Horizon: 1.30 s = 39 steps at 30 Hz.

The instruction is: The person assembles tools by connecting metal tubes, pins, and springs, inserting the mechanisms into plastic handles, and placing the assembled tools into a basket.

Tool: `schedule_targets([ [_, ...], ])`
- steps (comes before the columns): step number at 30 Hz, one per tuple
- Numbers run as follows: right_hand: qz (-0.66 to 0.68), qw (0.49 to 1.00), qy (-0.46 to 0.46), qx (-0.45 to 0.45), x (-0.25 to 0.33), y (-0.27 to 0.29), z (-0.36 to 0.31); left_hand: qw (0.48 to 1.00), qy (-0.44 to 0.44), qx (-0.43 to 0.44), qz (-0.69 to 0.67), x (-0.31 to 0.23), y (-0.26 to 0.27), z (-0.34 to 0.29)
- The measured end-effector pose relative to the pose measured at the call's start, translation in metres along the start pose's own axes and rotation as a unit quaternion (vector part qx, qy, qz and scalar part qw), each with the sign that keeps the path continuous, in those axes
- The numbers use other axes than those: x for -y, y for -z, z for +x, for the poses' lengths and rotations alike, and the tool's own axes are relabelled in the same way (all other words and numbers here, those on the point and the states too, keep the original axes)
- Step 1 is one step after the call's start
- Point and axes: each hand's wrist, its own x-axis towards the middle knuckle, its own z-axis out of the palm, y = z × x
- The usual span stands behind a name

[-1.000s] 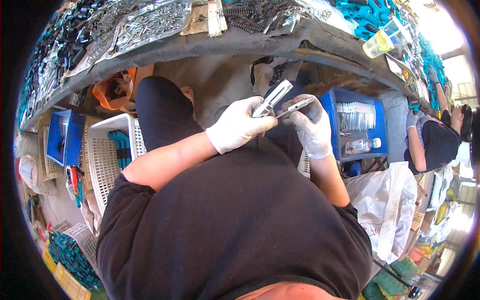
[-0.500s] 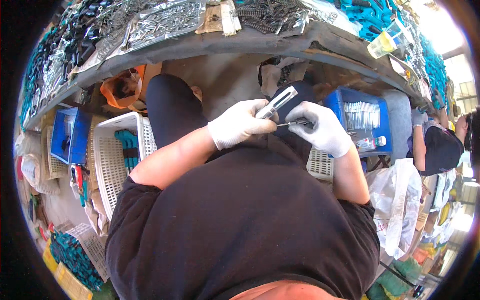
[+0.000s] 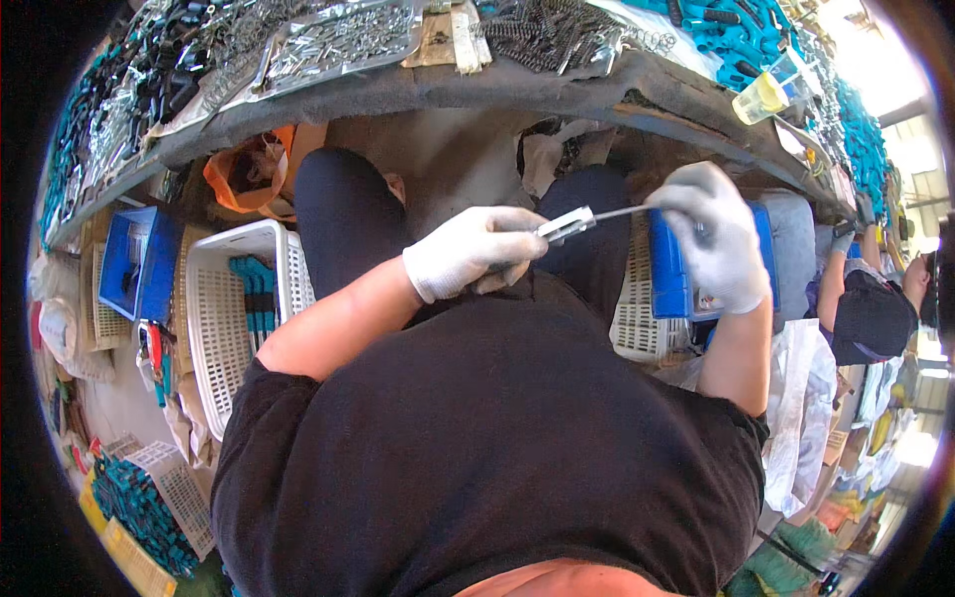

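Both my hands wear white gloves and are held above my lap. My left hand [image 3: 476,251] grips a silver metal piece [image 3: 567,227], narrow and channel-shaped, whose end sticks out to the right past the fingers. From that end a thin metal rod [image 3: 623,211] runs to my right hand [image 3: 711,239], which is raised and slightly blurred. Its fingertips are pinched on the rod's right end. Whether the rod sits inside the metal piece or only touches it, I cannot tell.
Ahead stands a workbench [image 3: 477,92] with a metal tray of small parts [image 3: 343,40], dark springs [image 3: 542,38] and teal handles [image 3: 731,40]. To my left is a white basket [image 3: 204,298]; a blue bin [image 3: 671,284] stands at right. Another person [image 3: 875,308] sits far right.
My right hand has moved up and right, away from the left, with the rod now stretching between them. The metal piece has tilted flatter in my left hand.
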Motion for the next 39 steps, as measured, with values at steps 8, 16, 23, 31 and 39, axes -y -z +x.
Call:
schedule_targets([
  [8,0.099,0.995,0.028,0.004,-0.002,-0.042,-0.01,0.99,0.0,0.064,-0.129,-0.004,0.004,-0.007],
  [16,0.274,0.958,-0.082,0.032,0.003,-0.052,-0.012,0.989,0.064,0.08,-0.109,0.006,0.009,-0.002],
  [23,0.681,0.708,-0.18,-0.045,-0.009,-0.073,-0.014,0.981,0.005,0.106,-0.161,0.004,0.014,0.002],
  [31,0.553,0.771,-0.304,-0.088,-0.008,-0.119,-0.01,0.986,0.024,0.074,-0.15,0.015,0.026,0.009],
  [39,0.521,0.769,-0.366,-0.057,-0.011,-0.139,0.012,0.981,0.027,0.018,-0.189,0.024,0.042,0.011],
])
